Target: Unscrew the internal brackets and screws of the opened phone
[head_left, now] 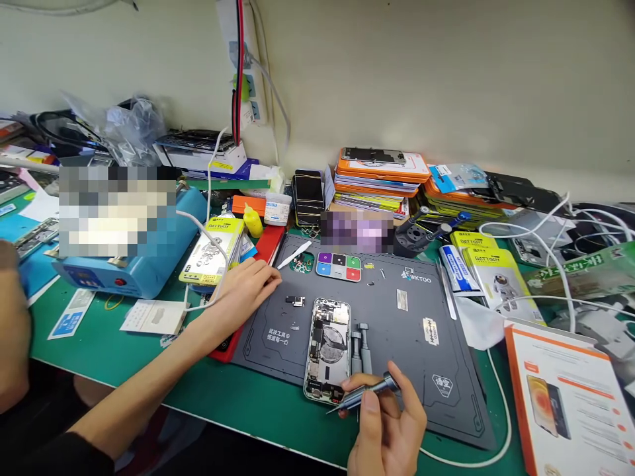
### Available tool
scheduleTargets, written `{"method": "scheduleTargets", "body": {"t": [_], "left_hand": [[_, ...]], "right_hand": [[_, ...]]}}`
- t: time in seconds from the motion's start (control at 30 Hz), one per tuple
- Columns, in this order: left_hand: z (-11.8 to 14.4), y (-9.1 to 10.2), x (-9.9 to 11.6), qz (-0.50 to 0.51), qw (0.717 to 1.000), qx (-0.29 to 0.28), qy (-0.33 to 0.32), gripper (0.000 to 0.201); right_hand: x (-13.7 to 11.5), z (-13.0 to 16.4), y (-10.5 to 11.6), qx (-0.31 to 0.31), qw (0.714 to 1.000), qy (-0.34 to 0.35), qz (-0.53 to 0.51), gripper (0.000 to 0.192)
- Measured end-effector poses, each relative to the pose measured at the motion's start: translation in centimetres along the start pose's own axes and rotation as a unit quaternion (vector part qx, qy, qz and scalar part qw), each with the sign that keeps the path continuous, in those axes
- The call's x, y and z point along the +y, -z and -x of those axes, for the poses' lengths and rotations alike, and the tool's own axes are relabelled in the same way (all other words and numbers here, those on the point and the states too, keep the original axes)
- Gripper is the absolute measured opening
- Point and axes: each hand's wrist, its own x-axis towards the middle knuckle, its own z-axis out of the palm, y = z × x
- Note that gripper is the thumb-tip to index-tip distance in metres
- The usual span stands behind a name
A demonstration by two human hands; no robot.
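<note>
My right hand (pixel 387 426) grips a grey metal screwdriver (pixel 354 396), held slanted with its thin tip pointing left, just below the bottom end of an opened phone (pixel 327 350). The phone lies on the dark repair mat (pixel 381 350) with its inner parts bare. At the mat's upper left, my left hand (pixel 253 284) has its fingers curled together; what they hold, if anything, is hidden. Close by its fingertips lies a white pry tool (pixel 296 254). Two more grey screwdrivers (pixel 366 350) lie right of the phone. A small metal part (pixel 296 301) rests left of it.
A coloured screw tray (pixel 339 267) sits at the mat's top. To the right are a razor blade (pixel 431 331), tweezers (pixel 447 291) and an orange-white box (pixel 565 396). A blue machine (pixel 163 264) and yellow battery boxes (pixel 214 248) stand left. Another person's arm (pixel 14 317) shows at the left edge.
</note>
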Motion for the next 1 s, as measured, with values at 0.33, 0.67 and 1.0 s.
{"method": "scheduleTargets", "body": {"t": [0.33, 0.67, 1.0], "left_hand": [[-1.1, -1.7, -0.6, 0.013, 0.999, 0.027, -0.021, 0.029], [-0.9, -2.4, -1.0, 0.046, 0.996, 0.078, -0.021, 0.038], [-0.8, -2.5, -1.4, 0.045, 0.996, 0.071, -0.022, 0.037]], "right_hand": [[-0.3, 0.1, 0.1, -0.029, 0.999, 0.013, 0.019, 0.039], [0.0, 0.1, 0.3, -0.035, 0.999, 0.018, 0.036, 0.038], [-0.3, 0.3, 0.2, -0.029, 0.999, 0.002, 0.020, 0.038]]}}
